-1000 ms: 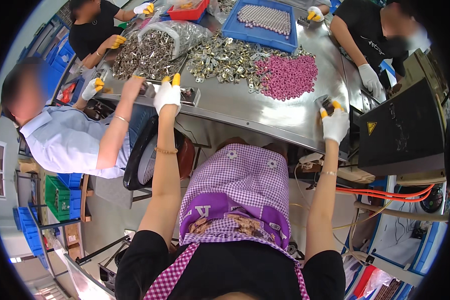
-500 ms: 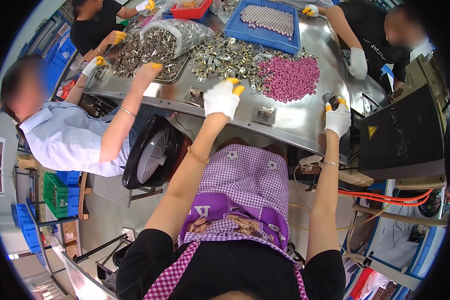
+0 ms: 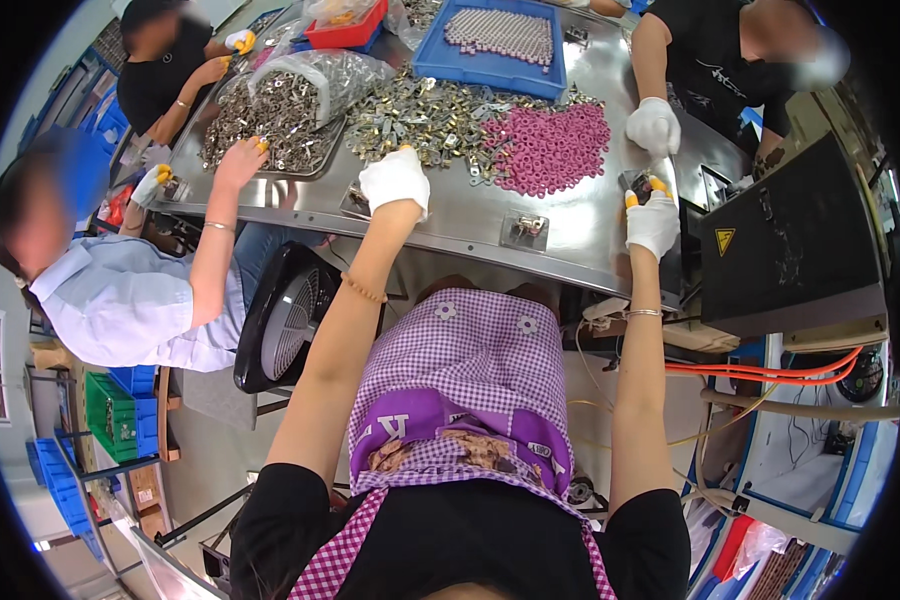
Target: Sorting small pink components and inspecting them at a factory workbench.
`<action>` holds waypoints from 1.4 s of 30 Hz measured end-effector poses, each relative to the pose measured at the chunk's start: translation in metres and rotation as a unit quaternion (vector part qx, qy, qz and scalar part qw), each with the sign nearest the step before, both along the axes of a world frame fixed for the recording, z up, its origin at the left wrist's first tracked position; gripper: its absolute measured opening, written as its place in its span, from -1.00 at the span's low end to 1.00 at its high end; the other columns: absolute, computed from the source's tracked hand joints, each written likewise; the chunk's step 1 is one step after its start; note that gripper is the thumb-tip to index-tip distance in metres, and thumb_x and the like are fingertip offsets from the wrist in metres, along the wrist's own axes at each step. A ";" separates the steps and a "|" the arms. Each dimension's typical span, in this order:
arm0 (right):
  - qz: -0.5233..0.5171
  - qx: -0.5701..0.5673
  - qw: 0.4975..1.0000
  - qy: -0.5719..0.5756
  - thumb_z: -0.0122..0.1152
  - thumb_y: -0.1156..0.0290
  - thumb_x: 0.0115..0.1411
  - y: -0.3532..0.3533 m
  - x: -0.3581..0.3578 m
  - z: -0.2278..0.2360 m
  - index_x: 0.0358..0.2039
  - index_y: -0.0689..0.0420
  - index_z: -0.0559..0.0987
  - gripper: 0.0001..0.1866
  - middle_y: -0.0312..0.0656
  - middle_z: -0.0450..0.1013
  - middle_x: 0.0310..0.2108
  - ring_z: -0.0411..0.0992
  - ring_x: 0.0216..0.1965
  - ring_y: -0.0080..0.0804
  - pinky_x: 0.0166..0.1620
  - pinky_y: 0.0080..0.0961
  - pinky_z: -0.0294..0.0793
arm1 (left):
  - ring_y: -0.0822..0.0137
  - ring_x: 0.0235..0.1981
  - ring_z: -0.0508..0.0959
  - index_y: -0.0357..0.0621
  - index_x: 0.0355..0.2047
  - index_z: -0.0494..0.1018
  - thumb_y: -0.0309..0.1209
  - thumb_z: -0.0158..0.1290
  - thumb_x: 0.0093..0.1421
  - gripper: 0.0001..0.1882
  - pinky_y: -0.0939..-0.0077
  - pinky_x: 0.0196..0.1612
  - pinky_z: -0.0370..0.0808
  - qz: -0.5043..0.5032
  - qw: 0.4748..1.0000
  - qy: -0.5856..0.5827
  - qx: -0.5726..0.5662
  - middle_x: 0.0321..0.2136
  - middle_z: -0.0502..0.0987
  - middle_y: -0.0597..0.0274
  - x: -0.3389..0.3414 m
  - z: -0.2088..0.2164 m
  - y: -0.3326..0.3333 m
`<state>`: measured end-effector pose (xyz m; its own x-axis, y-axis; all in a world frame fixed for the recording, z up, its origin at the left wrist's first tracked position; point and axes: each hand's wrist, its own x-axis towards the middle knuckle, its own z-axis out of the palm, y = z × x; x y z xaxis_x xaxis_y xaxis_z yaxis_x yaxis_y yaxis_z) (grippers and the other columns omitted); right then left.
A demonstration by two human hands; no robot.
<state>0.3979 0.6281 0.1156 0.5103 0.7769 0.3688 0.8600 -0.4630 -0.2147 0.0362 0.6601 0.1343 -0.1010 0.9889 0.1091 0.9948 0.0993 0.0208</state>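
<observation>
My left hand [image 3: 396, 179], in a white glove, reaches onto the steel table [image 3: 470, 215] and rests at the near edge of a heap of small metal parts [image 3: 420, 115]; whether it holds one is hidden. My right hand [image 3: 653, 218], gloved with yellow fingertips, is closed on a small dark part at the table's right edge. A pile of pink rings [image 3: 553, 150] lies between my hands, farther back.
A blue tray [image 3: 495, 45] of rowed pieces and a red bin [image 3: 345, 30] sit at the back. A person on the left [image 3: 120, 290] works at a tray of metal parts [image 3: 270, 115]. Another person's gloved hand [image 3: 653, 125] rests nearby. A black box [image 3: 790, 240] stands right, a fan [image 3: 285, 320] below.
My left hand has moved right and forward from the table's near edge to the heap of metal parts. My right hand has stayed at the right edge.
</observation>
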 end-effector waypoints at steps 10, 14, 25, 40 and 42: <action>0.043 0.054 0.998 -0.008 0.28 0.13 0.06 -0.001 0.004 -0.006 -0.21 0.11 0.59 -0.64 -0.11 0.53 -0.28 0.52 -0.36 -0.12 -0.22 -0.31 0.51 | 0.02 -0.44 0.62 -0.08 -0.24 0.52 -0.32 0.02 0.07 -0.75 0.22 -0.32 0.53 0.002 0.982 -0.185 0.046 -0.39 0.61 0.07 0.020 -0.010 -0.035; 0.024 0.011 1.000 -0.004 0.27 0.16 0.07 0.001 0.000 -0.002 -0.15 0.08 0.58 -0.63 -0.11 0.52 -0.27 0.51 -0.35 -0.14 -0.22 -0.31 0.51 | 0.05 -0.46 0.60 -0.03 -0.22 0.54 -0.31 0.03 0.09 -0.75 0.26 -0.33 0.51 -0.020 0.960 -0.261 0.104 -0.39 0.61 0.12 0.025 -0.033 -0.047; 0.024 0.024 0.999 -0.024 0.23 0.20 0.10 0.017 -0.007 -0.013 -0.14 0.05 0.61 -0.67 -0.21 0.51 -0.28 0.48 -0.35 -0.25 -0.24 -0.37 0.48 | 0.15 -0.52 0.53 -0.01 -0.28 0.60 -0.26 0.11 0.08 -0.77 0.33 -0.38 0.47 -0.088 0.916 -0.325 0.219 -0.42 0.60 0.22 0.045 -0.063 -0.069; 0.168 0.068 0.960 0.215 0.24 0.28 0.09 -0.026 -0.070 0.004 -0.27 0.14 0.64 -0.75 -0.18 0.54 -0.34 0.45 -0.39 -0.29 -0.23 -0.46 0.44 | 0.20 -0.57 0.48 0.02 -0.33 0.62 -0.20 0.12 0.09 -0.78 0.37 -0.44 0.42 -0.115 0.915 -0.245 0.298 -0.48 0.58 0.26 0.044 -0.078 -0.064; 0.312 0.054 0.941 0.118 0.26 0.36 0.08 -0.045 -0.097 0.012 -0.27 0.16 0.62 -0.78 -0.17 0.53 -0.31 0.45 -0.38 -0.33 -0.21 -0.49 0.43 | 0.19 -0.56 0.51 -0.01 -0.33 0.61 -0.26 0.16 0.05 -0.81 0.37 -0.43 0.44 -0.117 0.911 -0.260 0.298 -0.47 0.59 0.24 0.042 -0.074 -0.065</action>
<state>0.3012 0.5831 0.1274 0.0439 0.9169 0.3967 0.8799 0.1525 -0.4500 0.0781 0.5954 0.0600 -0.0858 0.7704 0.6317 0.8280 -0.2975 0.4752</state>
